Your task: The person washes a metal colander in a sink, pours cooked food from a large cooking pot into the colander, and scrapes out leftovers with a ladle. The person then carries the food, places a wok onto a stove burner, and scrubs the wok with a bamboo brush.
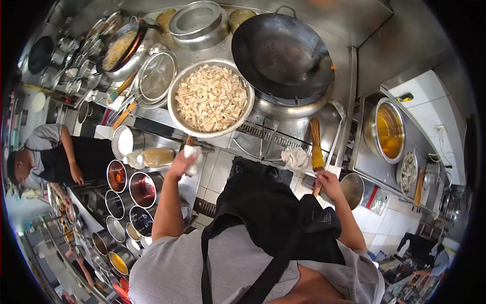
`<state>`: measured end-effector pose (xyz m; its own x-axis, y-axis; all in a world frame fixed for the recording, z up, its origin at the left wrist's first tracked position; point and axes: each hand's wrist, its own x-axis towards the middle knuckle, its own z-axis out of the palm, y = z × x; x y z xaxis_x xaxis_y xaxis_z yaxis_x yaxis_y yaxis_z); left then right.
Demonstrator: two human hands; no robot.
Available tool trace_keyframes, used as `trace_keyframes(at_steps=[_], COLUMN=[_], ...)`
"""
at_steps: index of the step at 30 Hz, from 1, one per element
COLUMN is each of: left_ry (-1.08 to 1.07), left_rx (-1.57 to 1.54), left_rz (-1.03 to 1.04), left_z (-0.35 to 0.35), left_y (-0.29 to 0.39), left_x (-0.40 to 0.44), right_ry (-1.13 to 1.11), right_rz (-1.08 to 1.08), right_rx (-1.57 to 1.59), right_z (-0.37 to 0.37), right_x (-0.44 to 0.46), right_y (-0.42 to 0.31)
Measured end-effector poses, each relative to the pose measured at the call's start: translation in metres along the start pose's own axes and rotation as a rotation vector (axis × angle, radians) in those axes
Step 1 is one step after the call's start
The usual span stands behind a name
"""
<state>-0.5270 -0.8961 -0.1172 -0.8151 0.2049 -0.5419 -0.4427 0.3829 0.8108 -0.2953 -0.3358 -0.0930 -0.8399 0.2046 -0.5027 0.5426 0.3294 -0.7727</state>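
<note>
My left hand (183,163) is closed around a bunched white cloth (192,158), with a short brown wooden handle (190,141) sticking out beyond it. Just ahead is a wide metal bowl (174,112) full of pale chopped pieces (211,99). My right hand (329,183) grips a light wooden handle (317,191) at the stove's front edge. In line with it lies a bamboo brush (316,144); whether the two are one piece I cannot tell. A crumpled pale cloth (295,158) rests left of the brush. Beyond sits a large black wok (283,55), tilted on its burner.
Wire strainers (158,76) and a lidded pot (198,25) stand at the back left. Sauce pots (144,190) and a bottle (156,158) crowd the left counter. A basin of yellow liquid (390,130) stands right. A co-worker (50,152) is at the left.
</note>
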Motion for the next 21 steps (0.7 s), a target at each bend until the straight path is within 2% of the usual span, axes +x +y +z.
trace_keyframes(at_steps=[1, 2, 3, 4, 6, 7, 9, 10, 11, 12, 13, 14, 15, 17, 19, 21], left_ry=[0.088, 0.272, 0.380, 0.429, 0.520, 0.534, 0.429, 0.223, 0.204, 0.228, 0.118, 0.141, 0.158, 0.175, 0.199, 0.259], left_rx=[-0.109, -0.135, -0.058, -0.159, -0.220, -0.261, -0.227, -0.260, -0.370, -0.328, -0.300, -0.311, -0.290, -0.196, -0.219, -0.245], left_rz=[0.012, 0.049, 0.113, 0.178, 0.058, -0.011, -0.105, -0.101, -0.053, -0.085, 0.075, 0.009, -0.036, 0.205, 0.217, 0.224], left_z=[-0.008, -0.010, -0.030, -0.043, -0.069, -0.074, -0.079, -0.101, -0.095, -0.085, -0.097, -0.091, -0.078, -0.091, -0.097, -0.097], left_y=[0.011, 0.037, 0.032, 0.037, 0.034, 0.044, 0.060, 0.042, 0.047, 0.067, 0.040, 0.051, 0.072, 0.054, 0.053, 0.070], left_x=[-0.003, -0.011, 0.004, 0.014, 0.046, 0.065, 0.093, 0.122, 0.137, 0.137, 0.166, 0.157, 0.138, 0.162, 0.171, 0.160], right_ry=[-0.052, -0.089, -0.119, -0.212, -0.410, -0.435, -0.428, -0.392, -0.337, -0.240, -0.111, 0.026, 0.157, 0.235, 0.219, 0.244], right_rz=[-0.012, -0.119, -0.219, -0.282, -0.158, -0.090, -0.026, 0.023, 0.077, 0.028, -0.009, 0.004, 0.014, 0.081, 0.114, 0.097], right_rx=[0.026, 0.025, 0.028, 0.093, 0.494, 0.514, 0.446, 0.432, 0.485, 0.476, 0.447, 0.501, 0.397, 0.313, 0.281, 0.384], right_z=[0.001, 0.009, 0.019, 0.032, 0.071, 0.094, 0.142, 0.164, 0.172, 0.193, 0.206, 0.217, 0.226, 0.230, 0.226, 0.225], right_x=[0.021, 0.039, 0.060, 0.093, 0.141, 0.167, 0.217, 0.239, 0.233, 0.255, 0.259, 0.254, 0.255, 0.255, 0.239, 0.224], right_y=[-0.024, -0.060, -0.090, -0.092, -0.125, -0.136, -0.148, -0.157, -0.188, -0.188, -0.196, -0.205, -0.207, -0.218, -0.230, -0.241])
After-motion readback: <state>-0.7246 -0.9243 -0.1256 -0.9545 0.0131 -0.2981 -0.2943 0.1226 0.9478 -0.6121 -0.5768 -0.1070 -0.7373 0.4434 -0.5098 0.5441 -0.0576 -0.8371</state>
